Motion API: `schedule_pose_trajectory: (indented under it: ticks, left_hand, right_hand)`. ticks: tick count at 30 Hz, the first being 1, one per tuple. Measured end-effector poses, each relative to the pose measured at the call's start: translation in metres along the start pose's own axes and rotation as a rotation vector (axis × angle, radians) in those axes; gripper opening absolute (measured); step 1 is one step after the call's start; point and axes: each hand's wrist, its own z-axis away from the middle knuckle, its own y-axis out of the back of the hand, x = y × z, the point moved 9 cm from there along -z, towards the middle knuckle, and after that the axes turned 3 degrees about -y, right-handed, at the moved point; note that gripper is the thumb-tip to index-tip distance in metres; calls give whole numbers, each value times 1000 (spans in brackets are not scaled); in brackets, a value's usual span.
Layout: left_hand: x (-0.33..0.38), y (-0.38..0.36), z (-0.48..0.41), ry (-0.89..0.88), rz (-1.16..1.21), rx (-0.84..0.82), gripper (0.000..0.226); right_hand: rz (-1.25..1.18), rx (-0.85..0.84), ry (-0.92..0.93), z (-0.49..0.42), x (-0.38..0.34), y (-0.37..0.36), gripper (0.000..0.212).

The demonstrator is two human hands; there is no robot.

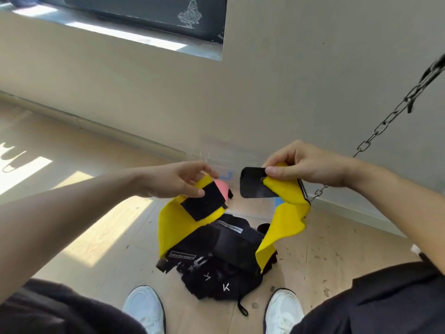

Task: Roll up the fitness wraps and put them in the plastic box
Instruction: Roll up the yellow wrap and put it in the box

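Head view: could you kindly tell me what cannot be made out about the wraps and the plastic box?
Head view: plastic box, clear and faint, partly behind the left hand and right hand; contents unreadable.
Head view: pink item, mostly covered by the yellow wrap.
Head view: black pile, overlapping pieces; wrap count untellable.

A pale wall (289,80) is being shown across the upper half, being met by a light wooden floor (84,237) along a baseboard (108,128). A dark window (144,13) with a sunlit sill (120,34) is being seen at 11 o'clock. Sunlight patches (24,174) are being cast on the floor at 9 o'clock. A metal chain (396,110) is being seen slanting at 2 o'clock.
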Motion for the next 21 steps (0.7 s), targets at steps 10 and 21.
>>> schedule_pose_trajectory:
  ticks: [10, 21]
  left_hand:
    - [31, -31, -4, -114, 66, -155, 34]
    - [42, -41, 0, -125, 120, -200, 30]
  right_hand:
    - [281, -99, 64, -23, -22, -55, 16]
    - [396, -35, 100, -31, -26, -60, 17]
